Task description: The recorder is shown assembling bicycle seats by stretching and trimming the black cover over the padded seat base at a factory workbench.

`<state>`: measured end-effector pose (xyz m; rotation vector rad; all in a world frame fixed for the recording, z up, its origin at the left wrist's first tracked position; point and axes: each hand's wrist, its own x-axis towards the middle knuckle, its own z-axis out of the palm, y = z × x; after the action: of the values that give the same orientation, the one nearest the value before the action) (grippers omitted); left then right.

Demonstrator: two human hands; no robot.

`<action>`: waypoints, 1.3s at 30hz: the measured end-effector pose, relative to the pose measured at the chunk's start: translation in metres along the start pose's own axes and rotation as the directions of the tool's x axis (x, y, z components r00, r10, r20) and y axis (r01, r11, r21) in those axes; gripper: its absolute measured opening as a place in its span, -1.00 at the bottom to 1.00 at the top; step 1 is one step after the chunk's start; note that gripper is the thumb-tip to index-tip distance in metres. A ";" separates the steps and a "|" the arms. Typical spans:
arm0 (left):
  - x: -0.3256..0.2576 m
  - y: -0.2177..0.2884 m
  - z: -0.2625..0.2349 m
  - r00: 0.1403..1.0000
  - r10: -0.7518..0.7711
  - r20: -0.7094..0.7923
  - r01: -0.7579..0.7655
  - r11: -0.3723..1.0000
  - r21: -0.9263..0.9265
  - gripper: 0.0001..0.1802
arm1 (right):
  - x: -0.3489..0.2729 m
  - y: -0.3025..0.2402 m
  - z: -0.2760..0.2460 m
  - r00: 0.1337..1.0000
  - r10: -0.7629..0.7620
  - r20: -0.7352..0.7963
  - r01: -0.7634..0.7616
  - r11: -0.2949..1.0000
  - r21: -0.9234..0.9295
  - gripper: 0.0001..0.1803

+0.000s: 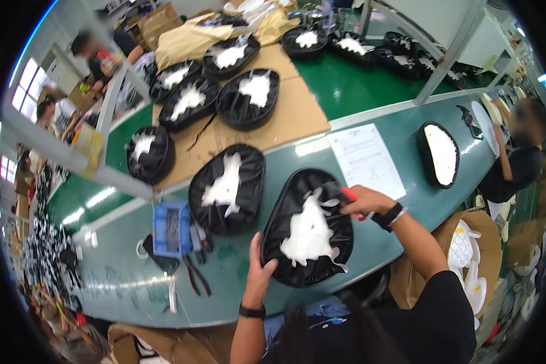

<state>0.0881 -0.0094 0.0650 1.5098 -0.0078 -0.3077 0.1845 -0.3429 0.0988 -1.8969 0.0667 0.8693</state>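
In front of me on the green table lies a black-covered cushion (277, 233), underside up. Its black cover is gathered in folds around a ragged white middle (308, 233). My left hand (259, 274) grips its near left edge, with the thumb over the rim. My right hand (370, 201) is closed round a red-handled tool (348, 195) at the cushion's far right edge. The tool's dark front end is over the black folds, and its exact kind is hard to make out. A similar cushion (253, 176) lies just to the left.
Left of the cushions stand a blue bin (167, 227) and a pair of pliers (195, 278). A written sheet (370, 159) lies beyond my right hand. Several more cushions rest on cardboard (303, 115) at the back. At right are another cushion (429, 158) and a co-worker (519, 148).
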 end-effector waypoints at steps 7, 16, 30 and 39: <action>-0.128 -0.075 -0.011 0.858 -0.317 -0.404 0.226 0.939 -0.258 -0.34 | 0.037 0.017 0.144 0.987 -0.129 -0.097 0.134 0.990 0.045 -0.47; -0.094 -0.029 -0.020 0.920 0.345 -0.184 -0.069 0.607 0.792 -0.71 | 0.020 0.025 0.200 0.962 -0.254 -0.100 0.229 0.951 -0.209 -0.49; -0.041 -0.055 -0.035 0.983 -0.048 -0.177 0.106 0.936 0.335 -0.79 | -0.070 -0.022 0.224 0.928 -0.369 -0.050 0.154 0.504 -0.850 -0.42; -0.034 -0.057 -0.050 0.987 0.001 -0.162 0.069 0.902 0.426 -0.78 | -0.064 -0.042 0.244 0.937 -0.350 0.018 0.151 0.359 -0.921 -0.38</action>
<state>0.0537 0.0448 0.0119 1.9750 0.0823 -0.2207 0.0231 -0.1454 0.1119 -2.9314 -0.7615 0.4953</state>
